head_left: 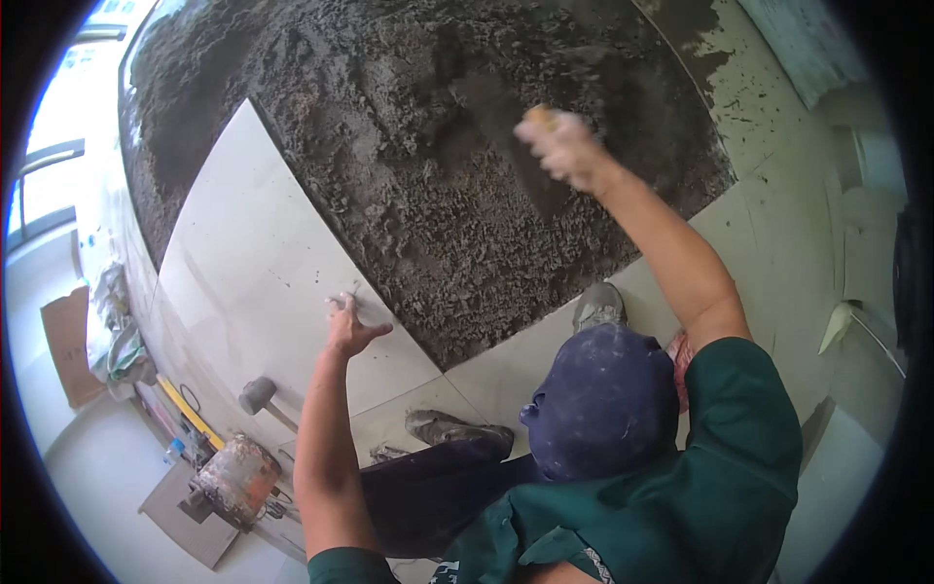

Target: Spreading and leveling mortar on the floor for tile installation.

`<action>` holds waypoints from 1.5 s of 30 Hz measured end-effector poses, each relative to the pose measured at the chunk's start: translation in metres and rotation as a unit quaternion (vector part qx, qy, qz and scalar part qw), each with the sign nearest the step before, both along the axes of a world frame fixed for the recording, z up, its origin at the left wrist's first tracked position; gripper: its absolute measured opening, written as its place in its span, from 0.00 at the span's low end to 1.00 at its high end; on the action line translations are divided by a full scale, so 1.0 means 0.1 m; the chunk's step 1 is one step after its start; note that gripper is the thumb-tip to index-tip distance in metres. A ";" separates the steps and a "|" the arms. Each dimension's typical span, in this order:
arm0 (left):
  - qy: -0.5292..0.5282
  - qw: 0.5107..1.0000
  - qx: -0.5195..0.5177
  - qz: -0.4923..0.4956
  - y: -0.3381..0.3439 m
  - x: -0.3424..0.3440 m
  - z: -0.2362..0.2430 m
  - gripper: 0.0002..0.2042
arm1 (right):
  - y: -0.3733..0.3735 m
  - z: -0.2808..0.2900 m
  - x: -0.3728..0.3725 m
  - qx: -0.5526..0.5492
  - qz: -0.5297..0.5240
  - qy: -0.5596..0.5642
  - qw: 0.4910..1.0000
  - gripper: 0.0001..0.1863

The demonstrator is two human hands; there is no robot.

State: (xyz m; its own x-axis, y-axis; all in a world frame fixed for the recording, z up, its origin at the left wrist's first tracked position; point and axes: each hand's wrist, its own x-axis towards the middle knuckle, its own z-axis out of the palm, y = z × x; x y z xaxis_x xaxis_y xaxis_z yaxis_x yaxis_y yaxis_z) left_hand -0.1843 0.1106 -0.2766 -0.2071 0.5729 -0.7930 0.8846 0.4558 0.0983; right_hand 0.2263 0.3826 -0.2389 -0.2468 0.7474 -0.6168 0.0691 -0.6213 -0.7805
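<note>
Mortar bed (409, 224) cut off above; right hand (567, 153) blurred, tool (541, 118) indistinct.

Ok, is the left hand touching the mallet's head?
Apart: the head view shows pale floor tile plainly between the left hand and the mallet's head.

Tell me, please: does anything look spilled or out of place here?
Yes, a dark, ragged smear marks the pale floor at upper right, outside the mortar bed; it looks like spillage.
</note>
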 end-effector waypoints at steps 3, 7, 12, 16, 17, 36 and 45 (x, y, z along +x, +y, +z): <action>-0.024 0.999 -0.029 -0.010 -0.05 -0.04 -0.03 0.65 | -0.08 -0.20 -0.84 0.105 0.257 -0.005 0.961 0.15; -0.001 1.000 -0.020 -0.007 -0.16 0.00 -0.02 0.64 | 0.19 -0.62 -1.51 0.054 0.158 -0.020 0.986 0.20; -0.010 1.000 0.009 0.025 -0.06 -0.03 0.05 0.64 | 0.57 -0.71 -0.91 0.061 -0.020 -0.003 0.998 0.14; 0.050 0.998 0.026 -0.006 0.19 0.26 0.14 0.54 | 0.75 -0.55 -0.14 0.021 -0.114 0.063 0.991 0.14; 0.059 0.998 0.033 0.008 0.19 0.13 0.12 0.54 | 0.69 -0.45 -0.18 0.006 -0.161 0.106 0.981 0.15; 0.260 0.847 0.390 0.252 2.22 -0.75 -0.76 0.26 | 1.62 -0.67 -1.19 0.123 0.141 -0.143 0.972 0.21; 0.281 0.855 0.349 0.262 2.20 -0.76 -0.86 0.27 | 2.60 -0.23 -0.82 0.024 0.045 -0.141 0.989 0.15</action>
